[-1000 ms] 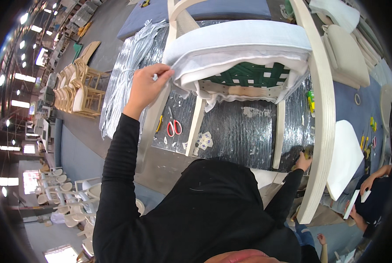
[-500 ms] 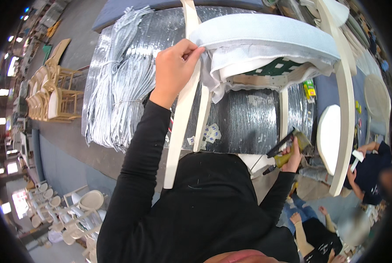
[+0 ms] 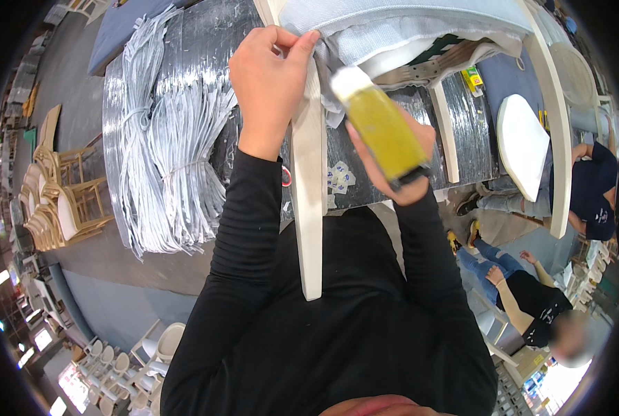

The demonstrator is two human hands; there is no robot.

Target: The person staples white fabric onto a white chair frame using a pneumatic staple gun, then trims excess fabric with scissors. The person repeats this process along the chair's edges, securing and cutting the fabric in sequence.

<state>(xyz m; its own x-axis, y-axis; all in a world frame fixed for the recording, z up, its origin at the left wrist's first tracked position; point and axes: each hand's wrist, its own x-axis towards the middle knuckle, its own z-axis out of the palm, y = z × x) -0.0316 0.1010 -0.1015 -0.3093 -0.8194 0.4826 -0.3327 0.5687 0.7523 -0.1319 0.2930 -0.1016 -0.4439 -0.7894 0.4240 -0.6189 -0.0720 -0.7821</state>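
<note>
A pale wooden chair lies tipped on the bench, its leg pointing toward me. Light grey fabric covers its seat, with a loose gathered edge around the underside, where green webbing shows. My left hand pinches the fabric edge at the corner beside that leg, thumb against fingers. In my right hand is an olive-yellow staple gun, its pale nose raised close to the fabric at the same corner. Motion blurs the gun, and whether it touches the fabric I cannot tell.
Bundled grey strips lie on the plastic-wrapped bench at left. Small labels lie near its front edge. A white panel and a yellow-green box are at right. Wooden chairs stand far left; two people are at right.
My right hand has brought the staple gun up and left, from low beside the bench to the seat corner. My left hand keeps its pinch; the chair has shifted in view.
</note>
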